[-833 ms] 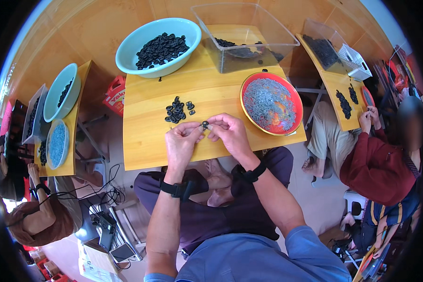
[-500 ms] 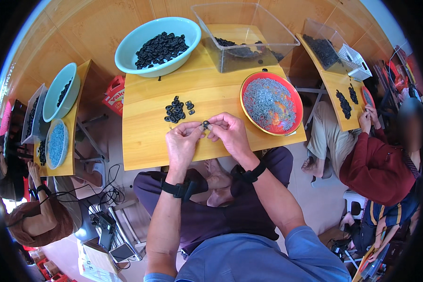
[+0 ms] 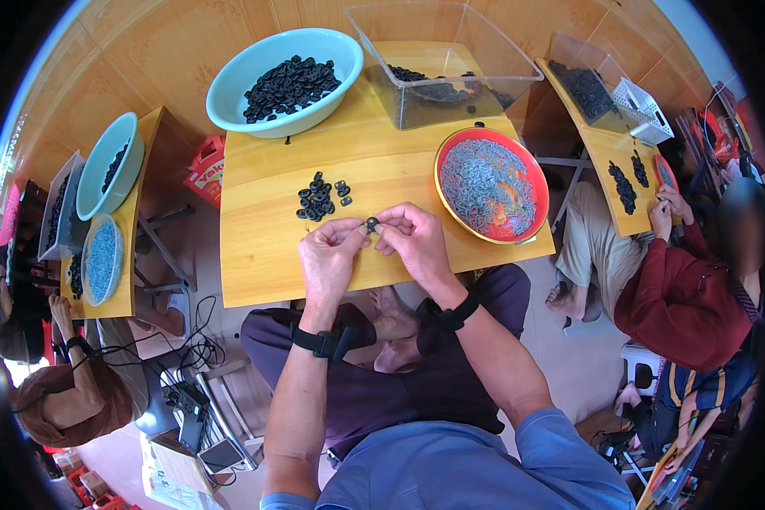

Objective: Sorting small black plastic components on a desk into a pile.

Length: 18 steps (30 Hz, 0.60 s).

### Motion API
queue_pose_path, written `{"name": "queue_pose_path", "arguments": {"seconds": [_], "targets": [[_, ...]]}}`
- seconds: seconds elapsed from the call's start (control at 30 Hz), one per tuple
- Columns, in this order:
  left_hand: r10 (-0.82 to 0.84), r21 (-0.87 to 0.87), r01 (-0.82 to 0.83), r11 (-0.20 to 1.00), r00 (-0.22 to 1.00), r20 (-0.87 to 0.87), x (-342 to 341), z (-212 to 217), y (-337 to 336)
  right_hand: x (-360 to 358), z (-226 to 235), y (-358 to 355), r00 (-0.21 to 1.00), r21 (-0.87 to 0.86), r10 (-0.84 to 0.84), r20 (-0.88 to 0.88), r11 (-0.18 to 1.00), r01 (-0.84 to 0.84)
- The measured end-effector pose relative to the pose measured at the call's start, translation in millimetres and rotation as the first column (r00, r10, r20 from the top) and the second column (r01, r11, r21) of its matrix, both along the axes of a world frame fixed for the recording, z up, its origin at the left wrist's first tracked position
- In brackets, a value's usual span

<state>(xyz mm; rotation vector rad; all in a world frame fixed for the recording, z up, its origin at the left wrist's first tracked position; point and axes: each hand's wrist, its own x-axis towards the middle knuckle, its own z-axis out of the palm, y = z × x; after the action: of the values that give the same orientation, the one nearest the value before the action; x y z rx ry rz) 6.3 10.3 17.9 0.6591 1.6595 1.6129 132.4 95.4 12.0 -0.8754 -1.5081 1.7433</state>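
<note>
Between the fingertips of both hands, just above the front part of the wooden table (image 3: 263,263), is a small black piece (image 3: 371,224) with a rounded shape. My left hand (image 3: 330,255) pinches it from the left, and my right hand (image 3: 415,242) from the right. Its finer details are too small to make out. A loose heap of similar small black pieces (image 3: 316,201) lies beyond my left hand. To the right of my right hand stands a red round tray (image 3: 531,174) with a yellow rim, filled with many small grey pieces.
At the back are a light-blue basin (image 3: 229,110) of black pieces and a clear plastic bin (image 3: 450,110). Co-workers sit at side tables; the right one wears a dark red top (image 3: 684,302). Cables (image 3: 200,340) hang at the lower left.
Almost nothing differs. Both hands keep their pinch on the black piece in the same spot, with only a tiny shift of the whole view.
</note>
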Motion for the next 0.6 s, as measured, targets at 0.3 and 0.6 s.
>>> {"name": "queue_pose_path", "arguments": {"seconds": [0.3,0.6], "targets": [[0.003,0.005,-0.003,1.0,1.0,-0.006,0.1,-1.9,0.0,-0.1,1.8,-1.4,0.999,-0.003,-0.003,-0.034,1.0,0.002],[-0.011,0.009,0.011,1.0,1.0,-0.023,-0.7,-5.4,-0.2,0.6,-1.1,-0.7,0.999,0.017,0.021,-0.031,1.0,-0.02]]}}
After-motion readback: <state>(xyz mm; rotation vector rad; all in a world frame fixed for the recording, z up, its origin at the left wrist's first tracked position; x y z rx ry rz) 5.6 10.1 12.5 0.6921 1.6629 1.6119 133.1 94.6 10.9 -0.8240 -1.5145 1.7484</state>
